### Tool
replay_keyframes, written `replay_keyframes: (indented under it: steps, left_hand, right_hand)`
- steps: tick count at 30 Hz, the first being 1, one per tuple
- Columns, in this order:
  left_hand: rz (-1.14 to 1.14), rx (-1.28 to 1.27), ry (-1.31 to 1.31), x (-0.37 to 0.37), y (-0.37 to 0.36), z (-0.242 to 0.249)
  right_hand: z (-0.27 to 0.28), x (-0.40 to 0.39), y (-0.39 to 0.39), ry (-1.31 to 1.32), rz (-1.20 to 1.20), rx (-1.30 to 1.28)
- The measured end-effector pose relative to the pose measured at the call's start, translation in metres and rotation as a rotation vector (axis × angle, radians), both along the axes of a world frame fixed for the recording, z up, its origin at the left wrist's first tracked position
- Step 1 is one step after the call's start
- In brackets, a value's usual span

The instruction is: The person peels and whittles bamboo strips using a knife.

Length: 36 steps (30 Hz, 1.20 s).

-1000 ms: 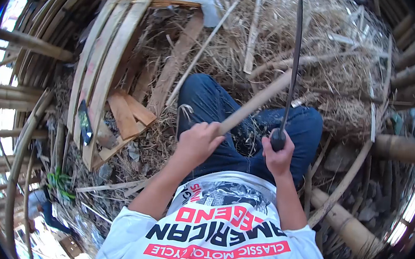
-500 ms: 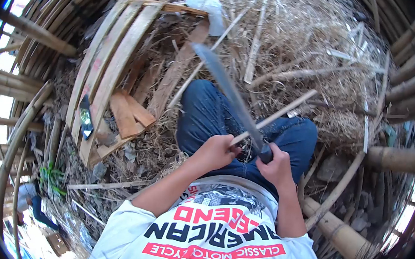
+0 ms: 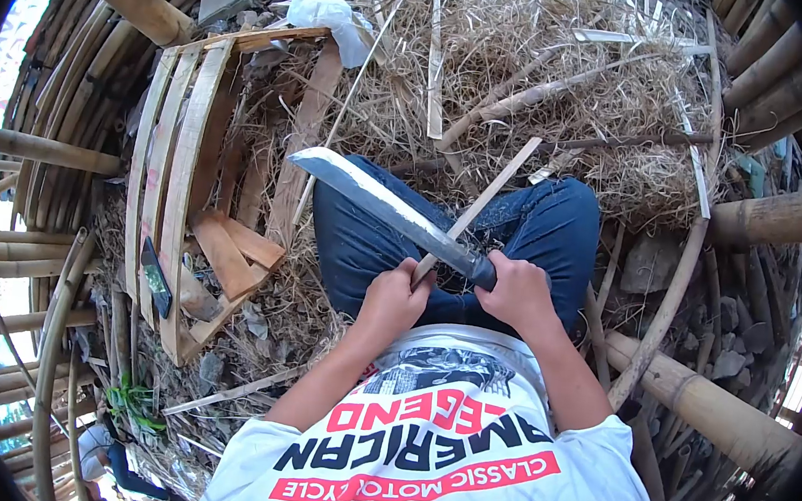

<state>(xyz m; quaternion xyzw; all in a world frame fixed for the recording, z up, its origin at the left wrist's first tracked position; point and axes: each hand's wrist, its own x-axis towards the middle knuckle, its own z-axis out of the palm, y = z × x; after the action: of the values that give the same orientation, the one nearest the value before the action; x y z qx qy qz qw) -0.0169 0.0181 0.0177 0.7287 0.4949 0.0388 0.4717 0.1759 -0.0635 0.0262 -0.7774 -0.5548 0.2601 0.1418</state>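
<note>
My left hand [image 3: 399,294] is closed around the lower end of a narrow bamboo strip [image 3: 496,187], which slants up and to the right over my lap. In my right hand [image 3: 518,293] is the dark handle of a machete [image 3: 377,200]. Its long blade points up and left across my bent legs. Close to my left fingers, the blade crosses the strip. Both hands sit low in front of my white printed shirt [image 3: 422,436].
To the left stands a slatted wooden crate [image 3: 178,161] with a phone [image 3: 156,277] on its slats. Dry shavings [image 3: 571,93] cover the ground ahead. Thick bamboo poles [image 3: 696,395] lie at right, and bamboo walls surround me. A person [image 3: 115,464] shows at lower left.
The machete has swung from a steep angle to a flatter one, its tip lower and further left. The strip stands steeper, and the whole view has shifted slightly.
</note>
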Motion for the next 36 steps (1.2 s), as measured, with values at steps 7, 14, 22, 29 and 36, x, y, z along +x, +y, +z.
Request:
replay_keyframes:
  steps: [7,14,22,29,36]
  left_hand:
    - [0.038,0.095,0.041,-0.017,-0.016,-0.005]
    - [-0.106,0.102,0.035,-0.017,-0.007,-0.003]
    - [-0.078,0.241,-0.044,-0.008,0.04,0.004]
    - [-0.152,-0.279,-0.219,-0.009,0.051,-0.023]
    - [-0.257,0.294,0.043,0.004,0.028,-0.021]
  right_hand:
    - [-0.018,0.045,0.001,-0.114,-0.207,-0.018]
    - [-0.018,0.068,-0.009,0.012,-0.377,0.084]
    - [-0.006,0.037,-0.014,0.327,-0.383,0.291]
    - [-0.013,0.011,0.002,0.293,-0.099,0.247]
    - [-0.012,-0.001,0.019,0.196,-0.027,0.139]
